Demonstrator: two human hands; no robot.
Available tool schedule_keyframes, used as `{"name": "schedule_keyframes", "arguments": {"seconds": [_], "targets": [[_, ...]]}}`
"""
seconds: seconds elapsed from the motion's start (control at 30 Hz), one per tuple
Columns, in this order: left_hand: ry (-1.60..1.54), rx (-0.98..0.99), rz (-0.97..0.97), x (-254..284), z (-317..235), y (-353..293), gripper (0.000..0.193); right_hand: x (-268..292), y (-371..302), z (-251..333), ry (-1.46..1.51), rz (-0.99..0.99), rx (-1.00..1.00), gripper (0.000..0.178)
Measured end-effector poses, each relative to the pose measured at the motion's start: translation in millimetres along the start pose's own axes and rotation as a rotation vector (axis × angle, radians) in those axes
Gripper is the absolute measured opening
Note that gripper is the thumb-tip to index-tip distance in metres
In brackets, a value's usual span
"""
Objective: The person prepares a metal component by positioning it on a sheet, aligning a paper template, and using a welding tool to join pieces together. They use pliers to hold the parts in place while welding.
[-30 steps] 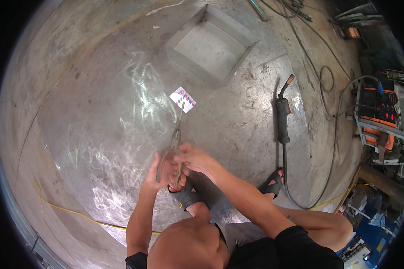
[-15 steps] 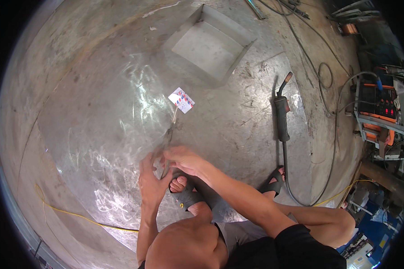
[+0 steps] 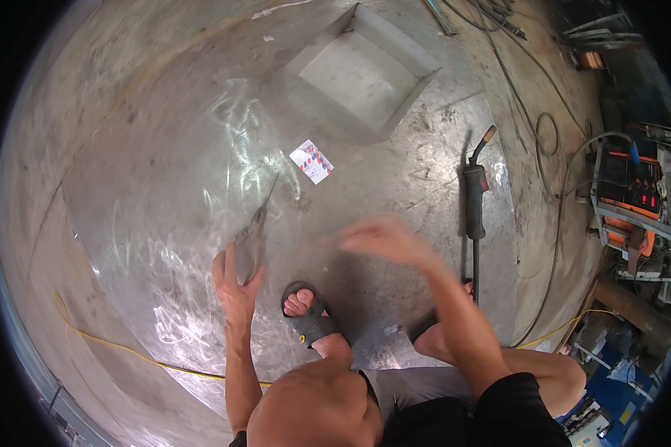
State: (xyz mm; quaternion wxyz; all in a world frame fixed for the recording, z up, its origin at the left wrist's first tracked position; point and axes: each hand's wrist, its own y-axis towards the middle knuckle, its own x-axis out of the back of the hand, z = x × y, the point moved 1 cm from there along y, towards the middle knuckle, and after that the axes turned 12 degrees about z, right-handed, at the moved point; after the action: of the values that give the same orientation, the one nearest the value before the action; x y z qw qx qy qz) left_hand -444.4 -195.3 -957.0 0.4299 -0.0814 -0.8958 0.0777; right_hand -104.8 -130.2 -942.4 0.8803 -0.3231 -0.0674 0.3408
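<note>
My left hand (image 3: 237, 287) has its fingers and thumb around the handles of a pair of pliers (image 3: 258, 218), which points away from me. A thin straight tip or rod reaches out beyond the dark jaws; which it is I cannot make out. My right hand (image 3: 388, 240) is in the air to the right of the pliers, smeared by motion, so its fingers do not show clearly. Past the tip of the pliers lies a small white paper envelope (image 3: 312, 162) with red and blue edge marks. A black welding torch (image 3: 475, 201) with a bent copper-coloured nozzle is farther right.
An open grey sheet-metal tray (image 3: 361, 78) lies at the far side of the metal plate. The torch cable runs along the right toward an orange and black welding machine (image 3: 630, 182). My sandalled foot (image 3: 303, 305) is between my arms. A yellow cord (image 3: 119, 352) crosses lower left.
My right hand has left the pliers and swung to the right. My left hand keeps the pliers and has shifted slightly left and nearer, with the tip drawn away from the envelope.
</note>
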Motion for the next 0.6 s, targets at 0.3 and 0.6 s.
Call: {"name": "schedule_keyframes", "arguments": {"seconds": [0.3, 0.6], "targets": [[0.099, 0.047, 0.084, 17, -11, 13, 0.082, 154, -127, -72, -0.563, -1.059, -0.49, 0.081], [0.16, 0.025, 0.104, 33, -23, 25, 0.076, 144, -116, -90, -0.673, -1.171, -0.359, 0.087]]}}
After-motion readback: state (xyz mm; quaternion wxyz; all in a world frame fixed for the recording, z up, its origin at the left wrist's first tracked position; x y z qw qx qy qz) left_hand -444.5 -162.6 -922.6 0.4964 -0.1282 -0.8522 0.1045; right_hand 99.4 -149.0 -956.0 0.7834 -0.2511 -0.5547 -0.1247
